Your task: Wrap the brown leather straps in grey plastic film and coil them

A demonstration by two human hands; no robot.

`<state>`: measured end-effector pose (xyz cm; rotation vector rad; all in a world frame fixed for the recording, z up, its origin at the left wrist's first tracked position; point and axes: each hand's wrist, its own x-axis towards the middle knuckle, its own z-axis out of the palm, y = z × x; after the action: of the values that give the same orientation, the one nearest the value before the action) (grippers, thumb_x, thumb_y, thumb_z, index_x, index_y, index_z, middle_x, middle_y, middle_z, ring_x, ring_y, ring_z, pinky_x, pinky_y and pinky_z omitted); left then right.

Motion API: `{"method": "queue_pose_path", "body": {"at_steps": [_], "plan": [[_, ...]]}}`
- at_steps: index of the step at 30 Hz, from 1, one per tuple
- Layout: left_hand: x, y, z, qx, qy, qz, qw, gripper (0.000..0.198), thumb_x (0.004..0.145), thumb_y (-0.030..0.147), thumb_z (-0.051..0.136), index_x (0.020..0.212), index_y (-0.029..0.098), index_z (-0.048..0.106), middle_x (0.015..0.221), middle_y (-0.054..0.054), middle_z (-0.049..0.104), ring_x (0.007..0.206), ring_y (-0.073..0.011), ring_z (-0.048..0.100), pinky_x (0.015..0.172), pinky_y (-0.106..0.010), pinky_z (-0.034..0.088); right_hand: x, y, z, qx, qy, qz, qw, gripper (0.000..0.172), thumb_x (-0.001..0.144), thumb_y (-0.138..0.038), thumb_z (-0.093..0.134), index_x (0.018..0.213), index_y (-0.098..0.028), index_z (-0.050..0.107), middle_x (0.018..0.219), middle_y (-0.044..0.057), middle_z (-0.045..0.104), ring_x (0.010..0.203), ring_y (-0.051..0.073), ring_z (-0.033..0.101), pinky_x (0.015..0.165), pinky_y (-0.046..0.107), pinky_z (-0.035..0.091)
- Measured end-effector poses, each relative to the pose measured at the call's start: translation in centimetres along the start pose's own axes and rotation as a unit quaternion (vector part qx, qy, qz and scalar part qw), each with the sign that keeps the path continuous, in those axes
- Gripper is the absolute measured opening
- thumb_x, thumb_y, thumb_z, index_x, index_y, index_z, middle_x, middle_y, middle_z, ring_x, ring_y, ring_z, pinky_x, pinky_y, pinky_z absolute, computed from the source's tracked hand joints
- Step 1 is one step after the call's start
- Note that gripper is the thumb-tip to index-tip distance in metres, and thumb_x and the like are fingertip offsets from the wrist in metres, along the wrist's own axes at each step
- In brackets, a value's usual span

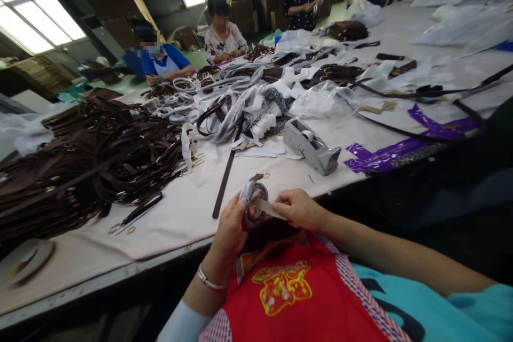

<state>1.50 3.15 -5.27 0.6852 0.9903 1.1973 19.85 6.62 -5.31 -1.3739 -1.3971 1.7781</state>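
Near the table's front edge, my left hand [231,224] is closed around a coiled strap [259,192] wrapped in greyish film, with a metal ring showing at its top. My right hand [301,208] pinches the end of a pale flat strip [269,207], which looks like tape or paper. The strip's other end reaches the coil. Just beyond my hands stands a grey tape dispenser [310,145]. A dark brown strap [225,184] lies flat to the left of it.
Brown straps with metal clasps make a large pile [80,171] at the left. A tape roll [26,262] lies at the near left corner. Wrapped coils [172,104] and plastic bags [324,99] cover the middle. Purple tape [385,152] marks the right edge. Several people work across the table.
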Motion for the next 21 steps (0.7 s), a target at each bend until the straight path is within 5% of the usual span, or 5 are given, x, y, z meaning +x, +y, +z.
{"method": "queue_pose_path", "body": {"at_steps": [8,11,16,19,21], "plan": [[-0.4,-1.9,0.6,0.052,-0.018,-0.011,0.998,0.024,0.088,0.040,0.063,0.087,0.016,0.057,0.068,0.002,0.053,0.061,-0.0106,0.048,0.060,-0.023,0.042,1.4,1.3,0.5,0.019,-0.023,-0.092,0.995,0.032,0.083,-0.045,0.061,0.070,-0.016,0.058,0.047,-0.006,0.049,0.035,0.006,0.040,0.034,0.017,0.028],[-0.3,-1.8,-0.1,0.088,0.002,-0.019,0.996,0.028,0.086,0.041,0.066,0.085,0.014,0.059,0.067,0.002,0.055,0.060,-0.0101,0.049,0.059,-0.023,0.042,0.7,2.2,-0.1,-0.012,-0.031,-0.166,0.986,0.031,0.088,-0.043,0.058,0.098,-0.014,0.062,0.059,-0.004,0.058,0.044,0.010,0.051,0.041,0.019,0.039],[-0.4,-1.4,-0.5,0.121,-0.009,-0.056,0.991,0.031,0.082,0.043,0.069,0.083,0.013,0.061,0.064,0.002,0.054,0.057,-0.0097,0.048,0.055,-0.021,0.038,-0.9,1.9,-1.6,-0.252,-0.037,-0.425,0.868,0.020,0.092,-0.022,0.054,0.109,-0.016,0.062,0.098,0.010,0.068,0.090,0.019,0.063,0.082,0.033,0.052],[-0.9,-1.1,0.0,0.242,-0.054,-0.062,0.967,0.031,0.083,0.043,0.067,0.078,0.013,0.061,0.064,0.002,0.054,0.056,-0.0095,0.045,0.053,-0.021,0.035,-1.2,0.9,-1.9,-0.373,-0.015,-0.467,0.801,0.022,0.095,-0.016,0.046,0.091,-0.018,0.068,0.092,0.010,0.068,0.090,0.020,0.062,0.088,0.036,0.049],[-1.3,-0.8,0.4,0.346,-0.101,-0.043,0.932,0.032,0.085,0.044,0.064,0.076,0.013,0.064,0.065,0.001,0.057,0.058,-0.0114,0.047,0.054,-0.022,0.036,-1.2,0.4,-1.8,-0.396,-0.019,-0.448,0.802,0.021,0.093,-0.018,0.051,0.085,-0.017,0.070,0.105,0.012,0.068,0.101,0.023,0.062,0.095,0.040,0.045]]}}
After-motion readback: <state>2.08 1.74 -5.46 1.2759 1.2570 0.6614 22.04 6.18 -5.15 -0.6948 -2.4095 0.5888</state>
